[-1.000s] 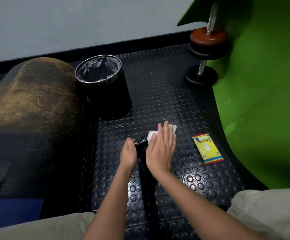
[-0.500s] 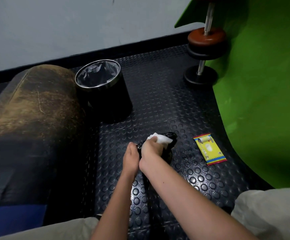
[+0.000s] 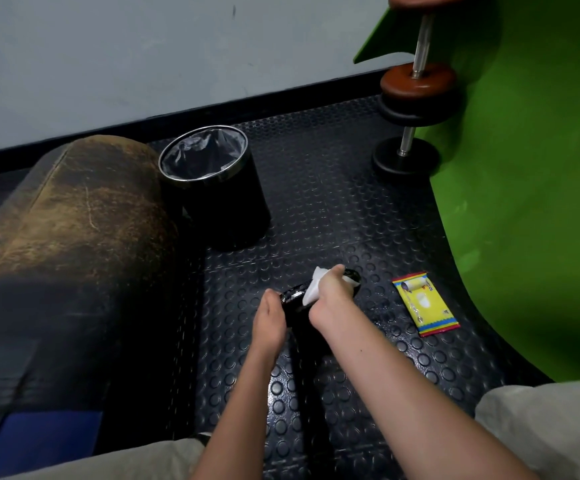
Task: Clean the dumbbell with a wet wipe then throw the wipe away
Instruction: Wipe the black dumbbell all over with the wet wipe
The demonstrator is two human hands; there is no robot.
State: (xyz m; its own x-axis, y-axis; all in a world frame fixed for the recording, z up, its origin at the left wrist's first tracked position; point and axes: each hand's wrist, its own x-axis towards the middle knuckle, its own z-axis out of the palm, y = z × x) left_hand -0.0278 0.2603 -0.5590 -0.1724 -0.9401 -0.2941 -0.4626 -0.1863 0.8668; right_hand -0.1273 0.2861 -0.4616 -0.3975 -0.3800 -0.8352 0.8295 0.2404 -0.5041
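The right hand [image 3: 330, 299] curls its fingers round a white wet wipe [image 3: 312, 289], pressing it onto the small black dumbbell [image 3: 295, 299] on the studded rubber floor mat [image 3: 333, 209]. The left hand [image 3: 269, 320] grips the dumbbell's near end. Right of the fingers lies a yellow wipe packet [image 3: 425, 303]; beyond them, to the left, stands a lined black waste bin [image 3: 215, 181].
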